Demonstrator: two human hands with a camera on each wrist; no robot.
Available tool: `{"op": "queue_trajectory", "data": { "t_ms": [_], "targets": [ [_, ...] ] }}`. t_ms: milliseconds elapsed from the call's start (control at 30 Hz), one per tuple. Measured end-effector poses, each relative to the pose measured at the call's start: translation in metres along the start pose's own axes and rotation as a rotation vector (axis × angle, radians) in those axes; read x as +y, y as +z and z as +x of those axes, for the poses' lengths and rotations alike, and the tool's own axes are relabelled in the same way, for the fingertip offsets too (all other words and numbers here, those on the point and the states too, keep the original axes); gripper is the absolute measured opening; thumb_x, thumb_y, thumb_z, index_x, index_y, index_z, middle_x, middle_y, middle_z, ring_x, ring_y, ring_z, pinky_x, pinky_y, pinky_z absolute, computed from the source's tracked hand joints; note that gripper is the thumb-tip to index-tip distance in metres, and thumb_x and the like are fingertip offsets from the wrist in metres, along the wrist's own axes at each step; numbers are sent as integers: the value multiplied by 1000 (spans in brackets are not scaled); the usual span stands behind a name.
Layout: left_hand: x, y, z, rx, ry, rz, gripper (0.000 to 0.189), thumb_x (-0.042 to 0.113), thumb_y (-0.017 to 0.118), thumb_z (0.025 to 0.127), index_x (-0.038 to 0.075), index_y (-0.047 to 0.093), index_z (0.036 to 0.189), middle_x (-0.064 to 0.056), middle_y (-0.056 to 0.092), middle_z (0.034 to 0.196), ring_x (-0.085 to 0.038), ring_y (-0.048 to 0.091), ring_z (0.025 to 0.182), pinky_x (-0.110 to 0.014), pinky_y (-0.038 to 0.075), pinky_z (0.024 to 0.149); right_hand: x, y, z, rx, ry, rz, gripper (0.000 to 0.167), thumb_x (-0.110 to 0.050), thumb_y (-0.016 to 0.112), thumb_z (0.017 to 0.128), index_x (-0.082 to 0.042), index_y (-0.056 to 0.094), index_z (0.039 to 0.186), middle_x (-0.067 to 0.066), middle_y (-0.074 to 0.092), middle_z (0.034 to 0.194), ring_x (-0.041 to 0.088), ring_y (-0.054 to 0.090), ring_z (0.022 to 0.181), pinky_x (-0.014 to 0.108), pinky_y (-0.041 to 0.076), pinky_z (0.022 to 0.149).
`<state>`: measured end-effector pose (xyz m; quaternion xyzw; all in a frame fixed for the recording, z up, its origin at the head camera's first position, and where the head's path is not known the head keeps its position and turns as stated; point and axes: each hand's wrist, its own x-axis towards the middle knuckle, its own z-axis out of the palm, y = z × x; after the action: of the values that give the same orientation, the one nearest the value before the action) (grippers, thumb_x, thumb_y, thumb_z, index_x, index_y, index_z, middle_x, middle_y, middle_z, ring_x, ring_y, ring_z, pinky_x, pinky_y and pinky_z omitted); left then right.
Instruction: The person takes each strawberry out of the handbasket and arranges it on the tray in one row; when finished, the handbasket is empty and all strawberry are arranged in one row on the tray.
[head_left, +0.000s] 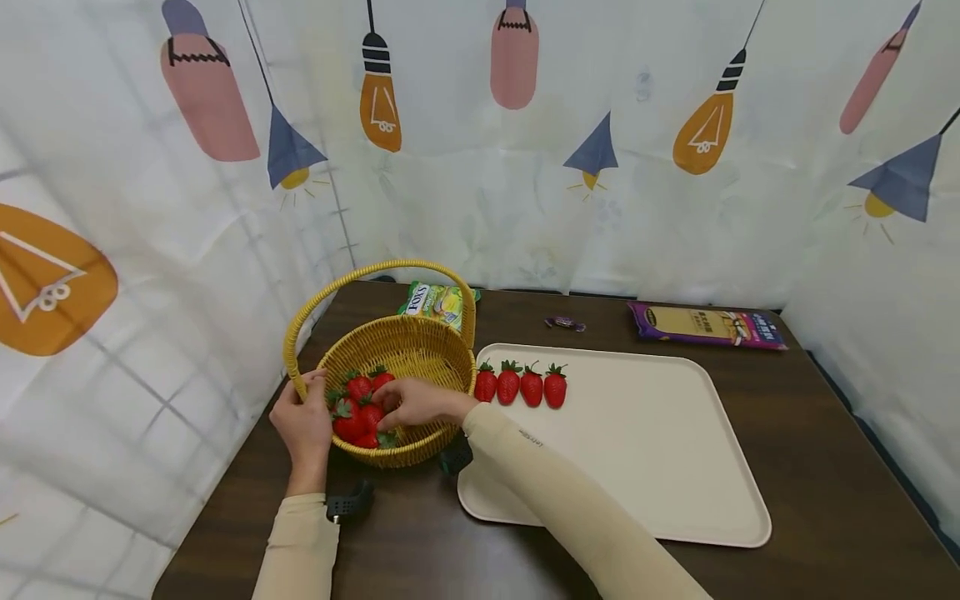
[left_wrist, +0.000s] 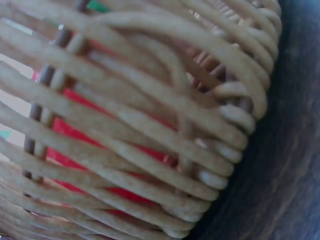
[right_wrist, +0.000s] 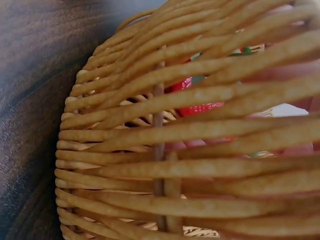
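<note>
A yellow wicker basket [head_left: 423, 346] with a tall arched handle stands at the left of the table, holding several red strawberries [head_left: 348, 423] with green tops. My left hand [head_left: 306, 425] grips its left rim by the foot of the handle. Inside the basket, my right hand [head_left: 420, 402] has thumb and fingers bent about a strawberry [head_left: 371, 417], partly hidden by them. Both wrist views look through the basket's weave; red shows behind the strands [left_wrist: 85, 125] on the left and a red strawberry [right_wrist: 195, 107] near the fingers on the right.
Right of the basket lies a cream tray [head_left: 637, 450], with several strawberries [head_left: 532, 387] in a row at its upper left. Behind are a green FOX'S candy bag [head_left: 438, 304], a small purple wrapped candy [head_left: 565, 323] and a long purple-and-yellow snack packet [head_left: 705, 326].
</note>
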<state>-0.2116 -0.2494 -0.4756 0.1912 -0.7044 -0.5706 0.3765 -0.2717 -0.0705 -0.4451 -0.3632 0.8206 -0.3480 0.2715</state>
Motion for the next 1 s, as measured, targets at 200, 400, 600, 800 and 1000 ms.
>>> {"op": "queue_trajectory", "data": {
  "t_ms": [200, 400, 600, 800, 1000],
  "targets": [
    [0, 1, 0, 20, -11, -7, 28, 20, 59, 96, -5, 72, 97, -2, 75, 100, -2, 59, 89, -22, 39, 77, 1, 4, 10, -23, 3, -25, 53, -26, 70, 89, -13, 55, 139, 3, 61, 128, 11, 56, 111, 24, 44, 93],
    [-3, 5, 1, 6, 4, -19, 28, 20, 59, 95, -4, 72, 95, -3, 75, 99, -5, 52, 72, -24, 35, 66, 1, 4, 12, -22, 13, -38, 51, -25, 70, 90, -16, 56, 139, 0, 60, 132, 10, 56, 112, 23, 45, 90],
    [-2, 7, 8, 6, -4, -26, 26, 18, 58, 95, -4, 71, 92, -5, 74, 101, -7, 46, 67, -27, 31, 64, -1, -1, 15, -44, -30, -68, 43, -21, 68, 92, -13, 61, 133, 2, 61, 130, 10, 56, 113, 19, 45, 88],
    [9, 8, 7, 5, -30, -34, 25, 18, 57, 95, -1, 74, 94, -7, 74, 102, -9, 50, 72, -26, 33, 67, 2, -4, 19, -52, -23, -42, 33, -13, 68, 91, -13, 67, 124, 0, 65, 122, 9, 58, 107, 18, 47, 83],
    [-4, 8, 5, 10, -42, 1, 27, 22, 57, 95, 3, 75, 99, -4, 74, 101, -7, 57, 86, -25, 36, 72, 6, 2, 16, -69, -3, 5, 34, -5, 68, 89, -12, 69, 122, -2, 68, 112, 7, 59, 93, 17, 49, 74]
  ]
}}
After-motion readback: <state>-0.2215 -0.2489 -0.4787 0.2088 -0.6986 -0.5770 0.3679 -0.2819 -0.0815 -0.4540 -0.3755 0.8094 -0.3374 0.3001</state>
